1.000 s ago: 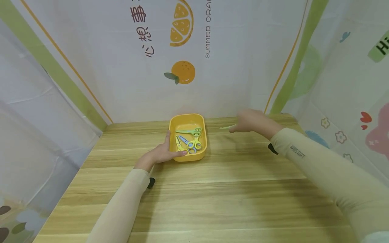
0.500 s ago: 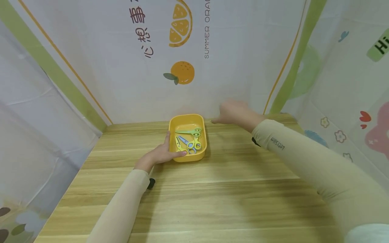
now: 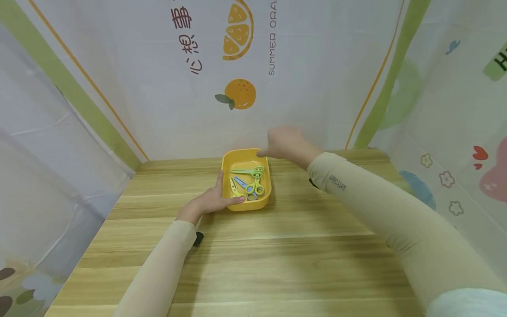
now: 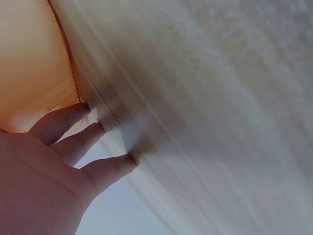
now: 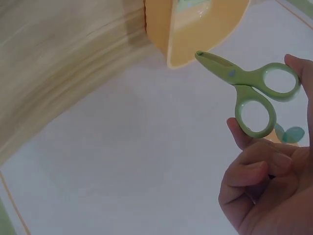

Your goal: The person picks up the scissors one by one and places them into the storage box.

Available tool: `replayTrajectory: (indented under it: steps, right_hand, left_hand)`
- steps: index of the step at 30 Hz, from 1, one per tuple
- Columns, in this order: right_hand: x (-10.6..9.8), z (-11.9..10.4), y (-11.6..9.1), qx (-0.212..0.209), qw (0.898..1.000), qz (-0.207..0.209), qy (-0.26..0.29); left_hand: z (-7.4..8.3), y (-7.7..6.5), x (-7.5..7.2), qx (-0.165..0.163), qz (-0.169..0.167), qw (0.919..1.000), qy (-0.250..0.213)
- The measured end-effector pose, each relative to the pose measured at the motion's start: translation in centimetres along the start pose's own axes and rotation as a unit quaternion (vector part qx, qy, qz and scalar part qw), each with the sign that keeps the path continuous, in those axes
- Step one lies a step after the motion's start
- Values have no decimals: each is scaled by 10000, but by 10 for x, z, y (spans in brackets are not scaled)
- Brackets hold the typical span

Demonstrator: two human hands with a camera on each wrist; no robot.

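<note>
My left hand (image 3: 210, 199) rests against the left side of a yellow plastic box (image 3: 247, 205); its thumb lies along the near rim. In the left wrist view, fingers (image 4: 110, 172) of this hand touch the tabletop beside the box wall. My right hand (image 3: 287, 141) is above the box's back right corner. In the right wrist view it pinches green scissors (image 5: 232, 74) by the handle loops, with the blades slightly apart and pointing toward the box. Inside the box lie green scissors (image 3: 245, 171), blue scissors (image 3: 240, 181) and yellow scissors (image 3: 233, 186), some overlapping.
The wooden table (image 3: 257, 264) extends in front of the box and to both sides. Directly behind the box hangs a white printed cloth (image 3: 178, 119). More cloth (image 3: 447, 132) borders the right side.
My right hand has moved left with the green scissors, from the right of the box to above its back right corner. The left hand and the box have stayed in place.
</note>
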State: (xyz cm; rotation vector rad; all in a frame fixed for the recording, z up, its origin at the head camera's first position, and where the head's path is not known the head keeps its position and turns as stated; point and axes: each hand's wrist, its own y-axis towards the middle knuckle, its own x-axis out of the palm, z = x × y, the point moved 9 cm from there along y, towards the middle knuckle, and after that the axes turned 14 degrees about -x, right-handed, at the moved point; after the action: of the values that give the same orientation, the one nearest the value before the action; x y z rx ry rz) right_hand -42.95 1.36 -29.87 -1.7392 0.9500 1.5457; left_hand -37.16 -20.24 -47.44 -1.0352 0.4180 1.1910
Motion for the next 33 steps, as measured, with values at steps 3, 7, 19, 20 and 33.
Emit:
replayTrajectory:
  steps: [3,7,19,20,33]
  right_hand:
    - [8,-8,7,-10,10000,36,-8]
    - [25,-15,19,12,9999,114,-113]
    - [93,-16,41,-202,9995,65,-229]
    - [96,-17,41,-192,9995,14,-260]
    - [107,-41,42,-265,9986,-168,-431]
  left_hand:
    - [0,-2,-1,3,28,10000,31]
    - [1,-3,-4,14,35,10000,53]
    - [-2,-8,1,32,-52,10000,30]
    - [-1,-8,1,45,-51,10000,22]
    - [3,-8,0,136,-33,9999,-60]
